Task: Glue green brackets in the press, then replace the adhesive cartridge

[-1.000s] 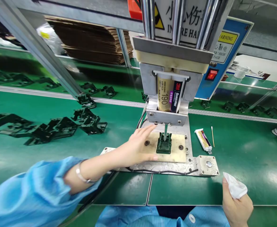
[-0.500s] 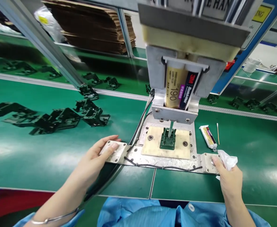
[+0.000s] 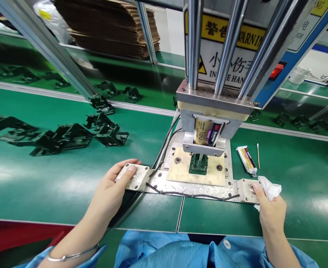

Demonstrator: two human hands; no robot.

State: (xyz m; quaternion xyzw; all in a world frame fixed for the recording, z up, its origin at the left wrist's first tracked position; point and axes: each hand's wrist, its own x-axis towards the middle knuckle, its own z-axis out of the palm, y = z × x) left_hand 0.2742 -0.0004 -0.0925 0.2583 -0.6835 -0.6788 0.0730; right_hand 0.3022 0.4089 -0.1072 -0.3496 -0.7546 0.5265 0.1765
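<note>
My left hand [image 3: 116,186] is wrapped round the left metal button box [image 3: 138,178], thumb on its top and fingers behind it. At the other end of the metal base, my right hand [image 3: 273,212] holds a crumpled white tissue [image 3: 270,189], and its thumb rests by the button of the right metal button box [image 3: 245,190]. Between them a dark green plastic part [image 3: 198,168] sits on a cream plate [image 3: 175,174]. The press head [image 3: 203,149], carrying an adhesive cartridge [image 3: 204,133], is down, its nozzle reaching into the green part.
Several dark green plastic parts [image 3: 74,137] lie on the green table at left. A loose adhesive cartridge [image 3: 246,160] and a cotton swab [image 3: 258,156] lie right of the press. Black cables [image 3: 166,139] run along the base. Stacked cardboard [image 3: 105,28] stands behind.
The press head has come down with its cartridge, and the nozzle is lower in the green part. Both hands stay on the button boxes.
</note>
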